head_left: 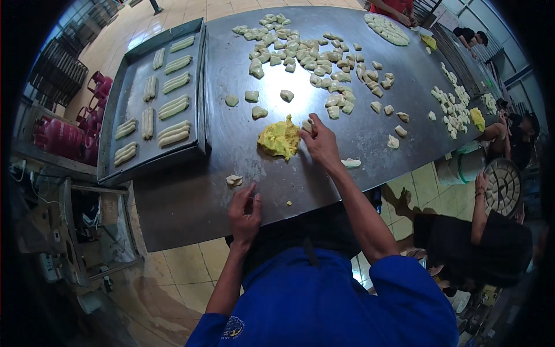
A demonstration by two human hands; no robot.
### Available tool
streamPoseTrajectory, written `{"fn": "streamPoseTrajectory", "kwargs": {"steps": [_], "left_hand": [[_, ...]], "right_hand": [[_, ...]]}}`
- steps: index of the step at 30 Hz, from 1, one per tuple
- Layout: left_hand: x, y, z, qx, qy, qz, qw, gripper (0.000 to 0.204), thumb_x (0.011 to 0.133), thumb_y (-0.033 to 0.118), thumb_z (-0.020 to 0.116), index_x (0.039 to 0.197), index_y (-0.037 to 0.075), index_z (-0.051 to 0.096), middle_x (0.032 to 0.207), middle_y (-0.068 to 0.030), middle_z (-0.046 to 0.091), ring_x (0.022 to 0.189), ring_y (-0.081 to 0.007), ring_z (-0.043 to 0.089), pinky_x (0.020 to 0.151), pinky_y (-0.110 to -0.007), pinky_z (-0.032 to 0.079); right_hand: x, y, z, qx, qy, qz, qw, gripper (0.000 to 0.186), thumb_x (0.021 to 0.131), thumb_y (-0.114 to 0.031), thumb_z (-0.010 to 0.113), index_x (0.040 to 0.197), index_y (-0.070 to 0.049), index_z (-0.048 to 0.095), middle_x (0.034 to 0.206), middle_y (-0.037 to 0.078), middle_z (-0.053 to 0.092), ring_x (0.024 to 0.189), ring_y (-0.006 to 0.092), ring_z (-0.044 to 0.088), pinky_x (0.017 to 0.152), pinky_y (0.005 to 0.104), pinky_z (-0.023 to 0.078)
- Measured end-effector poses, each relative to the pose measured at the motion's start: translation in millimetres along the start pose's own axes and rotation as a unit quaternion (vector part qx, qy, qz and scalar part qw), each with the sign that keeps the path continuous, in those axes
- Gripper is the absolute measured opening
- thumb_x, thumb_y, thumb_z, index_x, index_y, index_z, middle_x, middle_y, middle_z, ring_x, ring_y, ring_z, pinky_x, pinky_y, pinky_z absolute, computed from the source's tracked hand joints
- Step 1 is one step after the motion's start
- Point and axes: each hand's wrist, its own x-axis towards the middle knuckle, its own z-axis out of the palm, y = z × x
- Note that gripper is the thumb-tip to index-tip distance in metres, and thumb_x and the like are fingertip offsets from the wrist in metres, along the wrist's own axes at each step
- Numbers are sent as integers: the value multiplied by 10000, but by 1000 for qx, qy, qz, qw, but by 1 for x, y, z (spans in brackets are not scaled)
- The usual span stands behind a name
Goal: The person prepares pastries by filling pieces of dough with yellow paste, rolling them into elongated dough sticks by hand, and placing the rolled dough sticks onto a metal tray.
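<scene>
My right hand (318,144) grips a small dough piece (307,125) beside the mound of soft yellow paste (276,139) on the metal table (191,220). My left hand (245,211) is near the table's front edge, fingers loosely bent and apart with nothing visible in them, just below a lone scrap of pale dough (234,180). Many cut dough pieces (283,46) are scattered across the back of the table, with a few single ones nearer the yellow paste. A pale dough strip (351,163) lies right of my right forearm.
A deep metal tray (199,63) holding ridged dough strips stands at left, by pink gas cylinders (58,136). Co-workers (393,11) work at the back and right, one (474,254) holding a round pan (502,185). A flat dough round (386,29) and a bucket (457,170) sit rightward.
</scene>
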Motion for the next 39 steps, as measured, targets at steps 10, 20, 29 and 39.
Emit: {"fn": "streamPoseTrajectory", "kwargs": {"steps": [10, 20, 29, 39], "left_hand": [[-1, -1, 6, 24, 2, 28, 999, 232, 928, 37, 687, 1157, 46, 723, 1009, -112, 698, 792, -184, 681, 704, -298, 564], [1, -2, 7, 35, -9, 32, 999, 172, 924, 36, 686, 1090, 36, 730, 979, -117, 705, 795, -209, 698, 703, -316, 563], [2, -1, 5, 23, -41, -14, 999, 171, 939, 80, 697, 1100, 62, 751, 959, -87, 715, 784, -155, 681, 717, -301, 547], [83, 42, 26, -499, -243, -354, 752, 516, 1080, 434, 498, 1340, 0, 600, 1150, -83, 688, 986, -169, 646, 878, -339, 534]], "right_hand": [[0, 19, 13, -60, 0, -81, 995, 548, 895, -186, 775, 1394, -84, 570, 785, 113, 689, 701, 146, 621, 672, 317, 517], [11, -7, 23, -115, 33, -15, 993, 552, 873, -206, 791, 1344, -4, 586, 849, 186, 730, 756, 266, 725, 692, 366, 555], [11, 1, 12, 164, -72, -3, 984, 526, 884, -224, 795, 1305, 22, 599, 798, 103, 698, 709, 212, 684, 656, 338, 534], [-45, -64, -45, 566, -244, 204, 761, 345, 1047, -159, 597, 1341, -6, 502, 932, 14, 620, 708, 53, 566, 599, 179, 484]]}}
